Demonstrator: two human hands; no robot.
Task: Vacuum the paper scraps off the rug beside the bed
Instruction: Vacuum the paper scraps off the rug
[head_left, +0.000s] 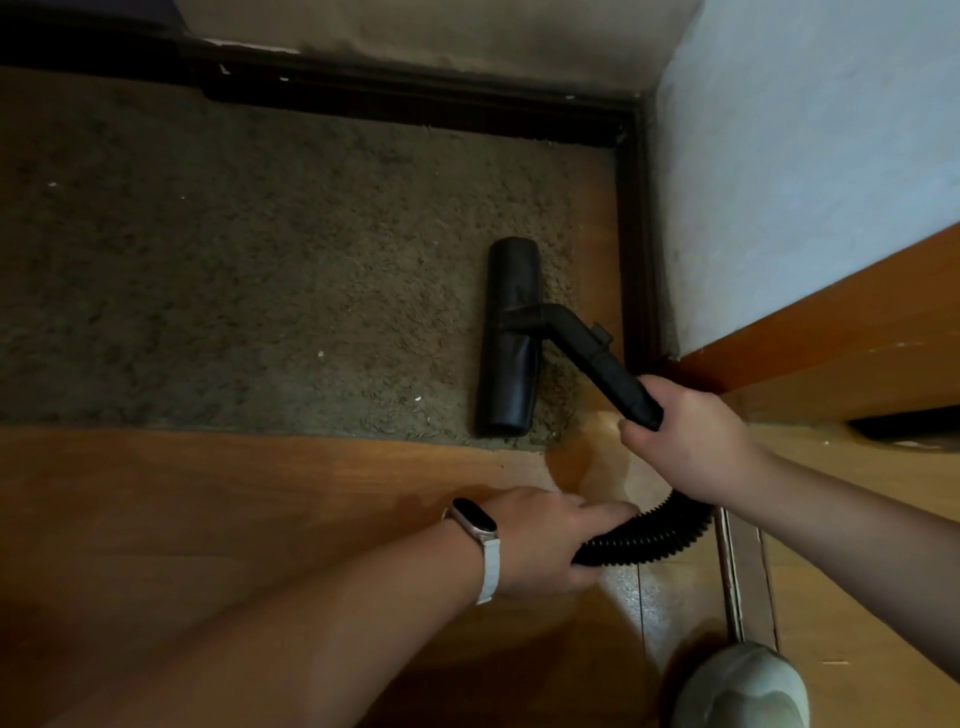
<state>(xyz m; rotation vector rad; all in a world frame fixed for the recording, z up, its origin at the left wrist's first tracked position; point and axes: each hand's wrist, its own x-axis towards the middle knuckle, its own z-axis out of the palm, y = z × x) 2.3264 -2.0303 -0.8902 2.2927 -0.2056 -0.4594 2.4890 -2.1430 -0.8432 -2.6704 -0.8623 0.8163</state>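
A black vacuum floor nozzle (510, 338) lies flat on the right end of the shaggy brown rug (234, 270). Its rigid black wand (608, 374) slants down to my right hand (685, 441), which grips the wand's lower end. My left hand (550, 540), with a watch on the wrist, holds the ribbed black hose (660, 540) that curves between both hands. Small white paper scraps (320, 355) dot the rug, one near the middle and another (418, 398) close to the nozzle. A tiny scrap (52, 184) lies at the far left.
Dark baseboard (415, 104) runs along the rug's far side and down the right corner. A pale wall (805, 182) and wooden bed frame (841, 332) stand on the right. Wooden floor (234, 493) lies in front of the rug. A grey slipper (748, 686) shows at bottom right.
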